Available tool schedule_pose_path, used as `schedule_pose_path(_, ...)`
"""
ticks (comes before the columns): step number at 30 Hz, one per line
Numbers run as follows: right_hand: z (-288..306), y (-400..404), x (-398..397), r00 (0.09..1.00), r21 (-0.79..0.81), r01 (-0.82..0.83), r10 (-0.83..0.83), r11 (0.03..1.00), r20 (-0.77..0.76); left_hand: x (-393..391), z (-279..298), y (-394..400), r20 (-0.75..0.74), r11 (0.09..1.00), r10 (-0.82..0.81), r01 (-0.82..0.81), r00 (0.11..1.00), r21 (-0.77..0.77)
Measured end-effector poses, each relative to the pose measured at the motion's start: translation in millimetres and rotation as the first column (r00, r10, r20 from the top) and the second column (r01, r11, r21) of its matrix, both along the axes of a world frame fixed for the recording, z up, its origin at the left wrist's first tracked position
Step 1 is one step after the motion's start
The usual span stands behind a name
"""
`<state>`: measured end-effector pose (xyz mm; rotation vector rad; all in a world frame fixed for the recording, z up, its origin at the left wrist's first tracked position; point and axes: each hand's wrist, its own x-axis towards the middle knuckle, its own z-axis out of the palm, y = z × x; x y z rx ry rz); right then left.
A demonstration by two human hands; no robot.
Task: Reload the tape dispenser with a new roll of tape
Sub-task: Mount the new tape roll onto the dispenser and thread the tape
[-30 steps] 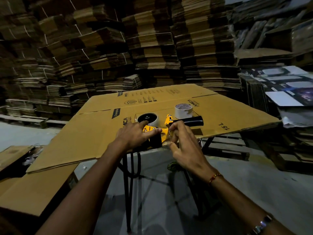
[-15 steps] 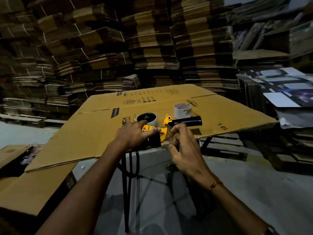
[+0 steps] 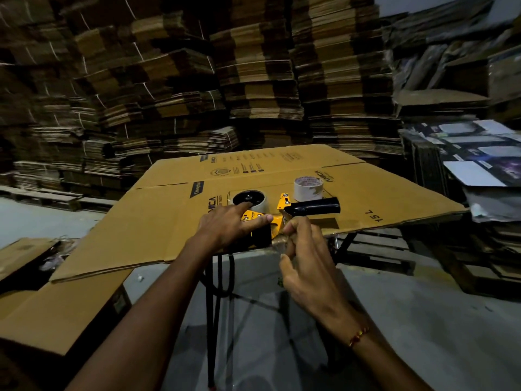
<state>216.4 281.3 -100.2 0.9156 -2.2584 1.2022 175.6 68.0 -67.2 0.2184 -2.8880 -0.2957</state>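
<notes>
A yellow tape dispenser [image 3: 282, 206] with a black handle [image 3: 315, 208] lies on its side on a flattened cardboard box [image 3: 158, 218] near its front edge. A roll of tape [image 3: 249, 199] sits on the dispenser's black hub. My left hand [image 3: 228, 225] presses down on the dispenser's yellow body, fingers spread over it. My right hand [image 3: 303, 249] pinches the clear free end of the tape [image 3: 277, 241] at the dispenser's front. A second, pale roll [image 3: 308, 188] stands loose on the cardboard just behind the handle.
The cardboard sheet rests on a black metal stand [image 3: 212, 294] over a grey floor. Tall stacks of flattened boxes [image 3: 253, 80] fill the back. Printed cartons [image 3: 479, 153] pile at right. Another cardboard box [image 3: 56, 311] sits low at left.
My right hand has drawn slightly back toward me with the tape end pinched. My left hand stays on the dispenser. Little else has shifted.
</notes>
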Motion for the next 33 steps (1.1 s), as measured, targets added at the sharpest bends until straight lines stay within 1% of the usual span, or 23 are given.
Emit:
schedule_pose_path(4,-3.5,-6.8,2.5,0.999,-0.031,0.021,-0.020,0.999,0.037,-0.1,0.0,0.9,0.016,1.000,0.003,-0.003,1.000,0.006)
schedule_pose_path(8,-5.6,-11.4,4.2,0.999,-0.014,0.025,-0.024,1.000,0.046,3.7,4.1,-0.7,0.060,0.997,-0.010,0.006,0.998,0.073)
schedule_pose_path(10,-5.0,-12.8,5.0,0.999,-0.010,0.040,-0.039,0.999,0.036,10.4,2.0,1.9,0.025,0.996,0.004,-0.006,1.000,0.089)
schedule_pose_path(11,-4.6,-13.2,5.5,0.998,-0.005,0.046,-0.045,0.999,0.033,16.8,-0.6,4.5,-0.047,0.995,0.026,-0.021,0.999,0.099)
schedule_pose_path(12,-3.9,-13.9,6.3,0.998,-0.001,0.047,-0.047,0.999,0.033,25.6,-4.1,7.8,-0.161,0.993,0.063,-0.045,0.985,0.113)
schedule_pose_path(13,-3.3,-14.5,7.1,0.998,0.002,0.046,-0.046,0.999,0.031,36.1,-9.5,11.6,-0.298,0.989,0.106,-0.068,0.949,0.134)
schedule_pose_path(15,-0.6,-15.7,10.0,0.999,0.009,0.042,-0.042,0.999,0.018,58.7,-25.7,18.7,-0.546,0.984,0.147,-0.068,0.824,0.162)
schedule_pose_path(16,1.1,-16.7,11.6,0.999,0.018,0.042,-0.042,0.999,0.009,69.5,-35.2,21.4,-0.614,0.988,0.121,-0.037,0.780,0.148)
schedule_pose_path(17,2.4,-18.3,13.0,0.999,0.033,0.046,-0.046,0.998,0.001,79.3,-45.4,24.2,-0.639,0.993,0.072,0.007,0.766,0.121)
schedule_pose_path(19,5.2,-22.9,16.1,0.998,0.071,0.059,-0.059,0.996,0.000,94.4,-64.6,31.9,-0.621,0.990,-0.029,0.110,0.783,0.092)
schedule_pose_path(21,7.9,-28.8,18.9,0.997,0.108,0.078,-0.080,0.991,0.019,102.3,-75.0,41.2,-0.596,0.985,-0.071,0.151,0.800,0.086)
schedule_pose_path(24,12.0,-35.9,22.0,0.994,0.136,0.101,-0.106,0.986,0.027,103.3,-75.9,54.0,-0.591,0.988,-0.030,0.115,0.806,0.107)
schedule_pose_path(27,15.2,-39.8,24.2,0.994,0.148,0.113,-0.114,0.983,-0.005,99.1,-74.0,57.9,-0.599,0.989,0.023,0.071,0.800,0.132)
schedule_pose_path(30,16.9,-42.9,27.0,0.992,0.172,0.124,-0.121,0.977,-0.025,96.5,-74.5,60.0,-0.606,0.977,0.095,0.042,0.790,0.208)
schedule_pose_path(33,17.3,-46.0,28.3,0.992,0.193,0.125,-0.122,0.973,-0.027,97.0,-75.2,64.0,-0.617,0.964,0.130,0.047,0.776,0.263)
